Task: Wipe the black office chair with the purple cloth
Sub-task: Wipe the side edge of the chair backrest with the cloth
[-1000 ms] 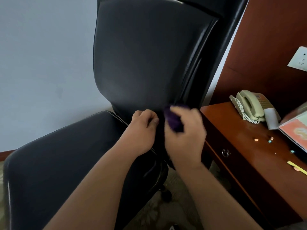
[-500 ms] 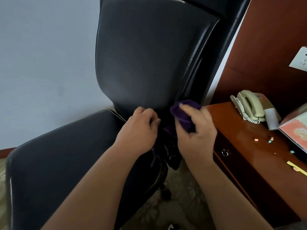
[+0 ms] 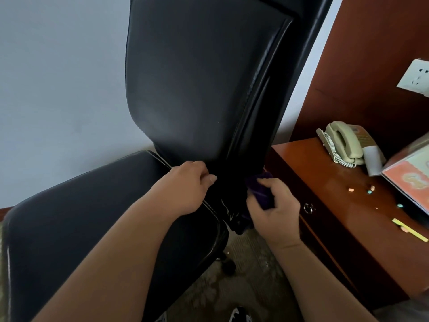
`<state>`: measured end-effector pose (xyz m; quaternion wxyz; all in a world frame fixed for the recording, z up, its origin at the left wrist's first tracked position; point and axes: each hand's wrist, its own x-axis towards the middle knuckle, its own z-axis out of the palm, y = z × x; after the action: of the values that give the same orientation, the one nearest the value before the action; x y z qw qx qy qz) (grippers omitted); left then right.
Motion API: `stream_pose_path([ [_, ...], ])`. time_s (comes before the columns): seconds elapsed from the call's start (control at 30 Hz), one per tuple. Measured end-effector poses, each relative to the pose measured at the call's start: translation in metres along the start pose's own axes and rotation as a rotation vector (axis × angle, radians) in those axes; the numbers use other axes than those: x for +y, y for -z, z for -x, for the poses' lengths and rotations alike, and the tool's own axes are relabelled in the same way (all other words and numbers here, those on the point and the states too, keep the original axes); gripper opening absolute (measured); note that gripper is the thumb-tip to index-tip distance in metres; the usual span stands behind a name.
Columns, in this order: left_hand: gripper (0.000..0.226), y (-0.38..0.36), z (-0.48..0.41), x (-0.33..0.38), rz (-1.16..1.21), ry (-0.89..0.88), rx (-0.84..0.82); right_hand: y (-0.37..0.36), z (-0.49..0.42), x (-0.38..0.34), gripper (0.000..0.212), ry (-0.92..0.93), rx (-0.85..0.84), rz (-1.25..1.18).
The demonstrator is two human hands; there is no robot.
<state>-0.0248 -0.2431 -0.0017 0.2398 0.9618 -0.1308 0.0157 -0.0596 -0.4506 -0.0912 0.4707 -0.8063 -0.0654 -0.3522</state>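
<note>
Black office chair [image 3: 197,89] is standing just beside the left edge of the desk [image 3: 343,219], its seat angled toward you and its backrest rising ahead. You are holding the purple cloth [image 3: 261,194] bunched in your right hand [image 3: 276,211], fingers and thumb curled round it, and you are pressing it into the dark lower right side of the backrest, in the narrow space between the chair and the desk's left edge. Your left hand [image 3: 185,187] is resting where the rear edge of the seat meets the base of the backrest, fingers curled down into the gap; whether they are gripping anything there cannot be told. Judged from this, you are working the wiping step on the lower back support, with the left hand appearing to be steadying the chair. The broad backrest panel and the seat are showing no sign either way of having been wiped. The next move is calling for firm contact along the side seam and room to draw the cloth clear of the desk's edge.
</note>
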Motion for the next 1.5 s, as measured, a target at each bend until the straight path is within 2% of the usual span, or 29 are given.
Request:
stream_pose_path([
  [0.2,0.028,-0.003,-0.003,-0.003,0.038,-0.017,0.051,-0.018,0.009,-0.008,0.032,0.025,0.025,0.116],
  [0.3,0.028,-0.004,-0.003,-0.003,0.060,-0.008,0.052,-0.025,0.023,-0.004,0.035,-0.097,-0.054,0.129],
  [0.4,0.028,-0.005,-0.003,-0.002,0.063,0.003,0.055,-0.033,0.037,0.003,0.029,-0.251,-0.140,0.185],
  [0.53,0.028,-0.006,-0.004,-0.001,0.074,0.009,0.069,-0.037,0.035,-0.002,0.021,-0.386,-0.094,0.115],
  [0.6,0.029,-0.006,-0.004,-0.001,0.080,0.009,0.068,-0.036,0.028,-0.009,0.020,-0.365,-0.015,0.025],
  [0.67,0.029,-0.006,-0.004,-0.002,0.084,0.013,0.063,-0.035,0.025,-0.011,0.020,-0.340,-0.004,-0.018],
  [0.8,0.029,-0.006,-0.003,-0.001,0.108,0.027,0.054,-0.035,0.036,0.000,0.014,-0.354,-0.193,0.250],
  [0.87,0.029,-0.006,-0.004,-0.001,0.109,0.025,0.060,-0.038,0.041,0.003,0.008,-0.399,-0.266,0.307],
  [1.0,0.028,-0.005,-0.004,-0.004,0.102,0.018,0.051,-0.039,0.038,-0.001,0.008,-0.454,-0.183,0.227],
  [1.13,0.031,-0.003,-0.003,-0.008,0.132,0.030,0.023,-0.033,0.030,-0.007,0.010,-0.410,-0.078,0.160],
  [1.33,0.033,0.000,-0.003,-0.005,0.131,0.034,0.117,-0.033,0.035,-0.003,0.006,-0.450,-0.251,0.298],
  [1.5,0.028,0.006,-0.001,0.003,0.171,0.022,0.137,-0.036,0.037,-0.001,0.008,-0.551,-0.241,0.246],
])
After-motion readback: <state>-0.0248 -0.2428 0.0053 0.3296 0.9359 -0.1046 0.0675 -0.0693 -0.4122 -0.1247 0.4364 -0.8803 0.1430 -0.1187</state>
